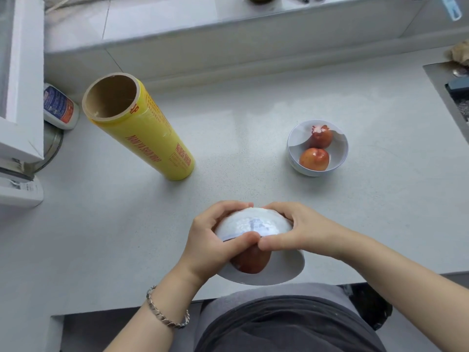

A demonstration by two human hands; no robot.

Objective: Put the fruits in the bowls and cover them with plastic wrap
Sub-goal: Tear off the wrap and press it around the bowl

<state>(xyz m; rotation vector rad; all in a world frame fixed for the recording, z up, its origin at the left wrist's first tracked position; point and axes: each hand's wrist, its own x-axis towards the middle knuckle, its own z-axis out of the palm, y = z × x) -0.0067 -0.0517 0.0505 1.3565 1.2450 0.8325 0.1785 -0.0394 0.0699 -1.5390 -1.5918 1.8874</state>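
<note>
Head view: wrap roll [142, 128] left, filled bowl [338, 151] right, beyond held bowl [253, 222]

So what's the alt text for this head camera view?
A left hand and right hand grip a white bowl tipped toward the person, a red fruit inside. Beyond stand a yellow roll of plastic wrap and a second bowl holding two red fruits.

Grey counter [253, 110]. Far left: white bottle [59, 106] with blue-red label, beside a white unit [21, 97]. Metal disc [53, 143] partly under that unit. Right edge: sink [454, 92], cloth [460, 54] behind it. Ledge [203, 24] at back.
</note>
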